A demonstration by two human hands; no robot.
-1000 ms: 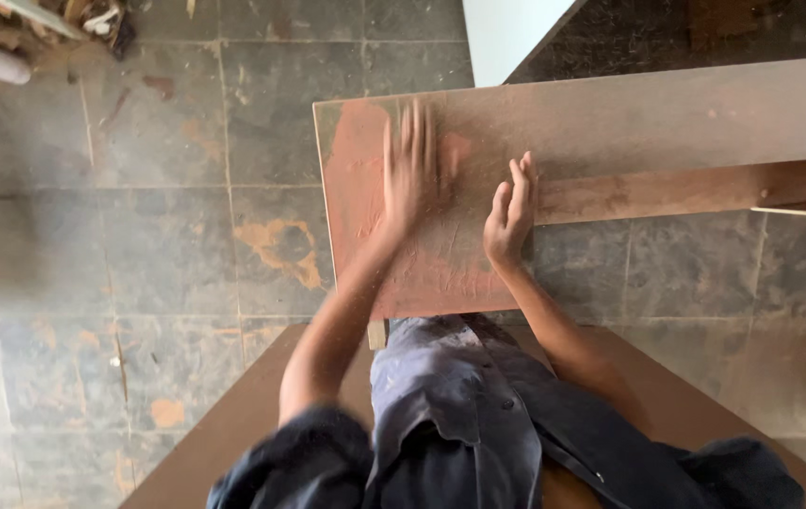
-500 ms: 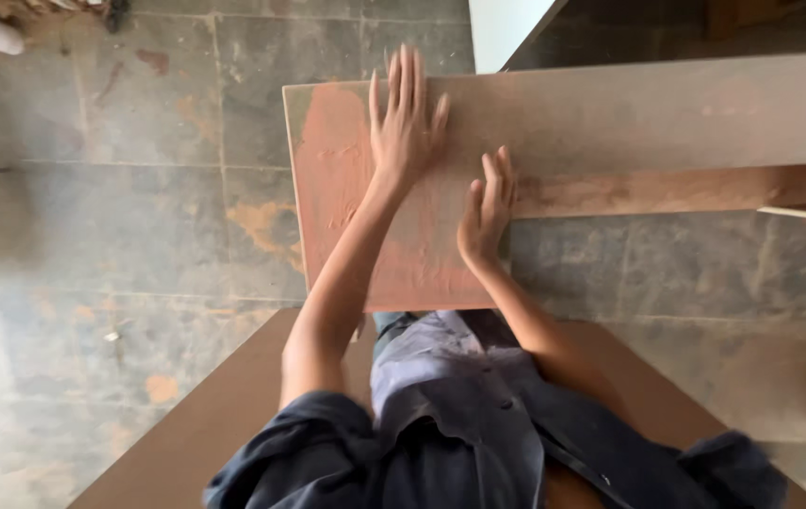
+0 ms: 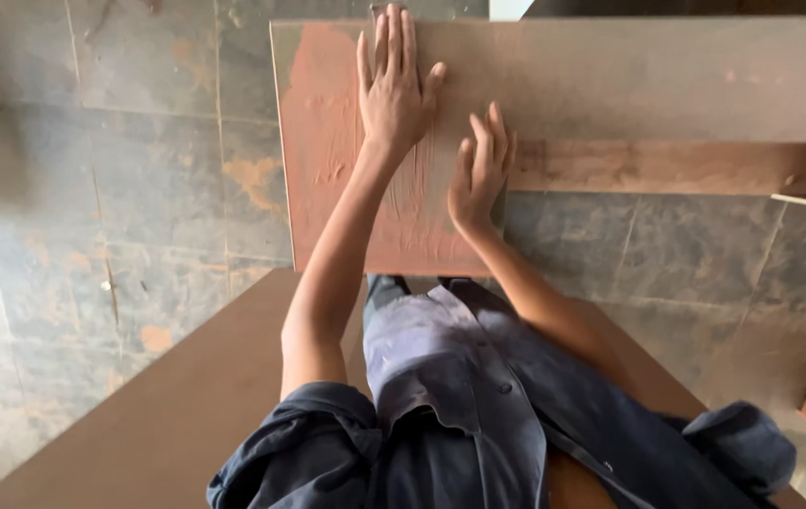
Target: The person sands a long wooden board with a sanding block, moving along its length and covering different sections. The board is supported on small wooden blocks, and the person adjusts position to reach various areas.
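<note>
The left hand (image 3: 393,85) has slid up the board (image 3: 346,188) since a second ago, flat, fingers spread, gripping nothing. The right hand (image 3: 480,170) (also open) presses nearer its lower edge; the board lies propped over the stone floor (image 3: 92,188), so the wet reddish coat looks rubbed further along.

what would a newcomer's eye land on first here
First, the two hands pressed flat, fingers spread, on a reddish-brown board at top centre: the left hand higher up, the right hand lower, near the board's right side. Next, the streaky wet-looking smears on the board around them. Below, a dark blue shirt fills the bottom, with grey stone floor to the left.
</note>
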